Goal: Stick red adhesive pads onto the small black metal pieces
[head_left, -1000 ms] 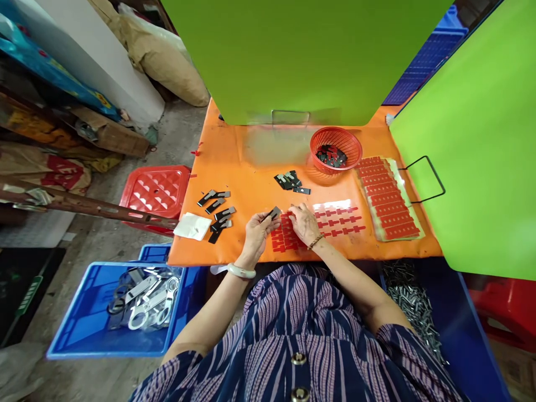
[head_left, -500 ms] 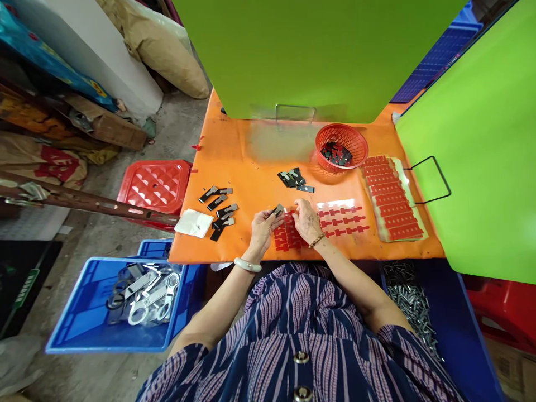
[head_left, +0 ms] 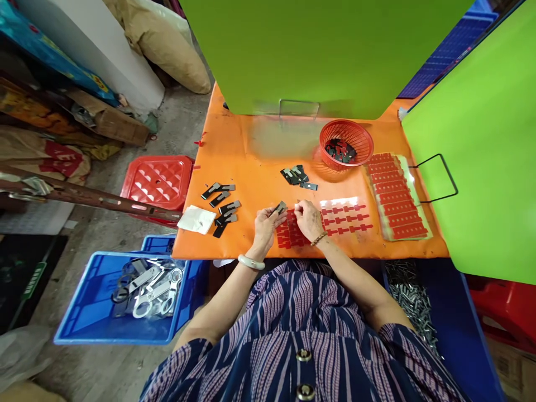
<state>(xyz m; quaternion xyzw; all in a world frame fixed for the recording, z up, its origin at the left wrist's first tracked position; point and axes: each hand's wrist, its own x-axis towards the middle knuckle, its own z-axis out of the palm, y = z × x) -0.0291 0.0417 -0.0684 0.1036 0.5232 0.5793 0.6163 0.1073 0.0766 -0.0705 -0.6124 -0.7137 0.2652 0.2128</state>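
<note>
Between the thumb and fingers of my left hand is a small black-and-silver metal plate. My right hand is closed in a pinch just to the right of it; whatever its fingertips hold is too small to make out. Beneath both hands lies a sheet of red stickers, partly covered by the right hand, with red cut-outs on clear film continuing to the right. Similar metal plates lie in a pile beyond my hands, and more black plates lie to the left.
A red basket with red and black pieces stands at the back. Right of it is a stack of red sticker sheets. White paper lies at the left edge. Green panels border the orange table; a blue bin sits below left.
The whole view has shifted slightly. My left hand still holds the metal plate, and my right hand stays pinched beside it with little visible movement.
</note>
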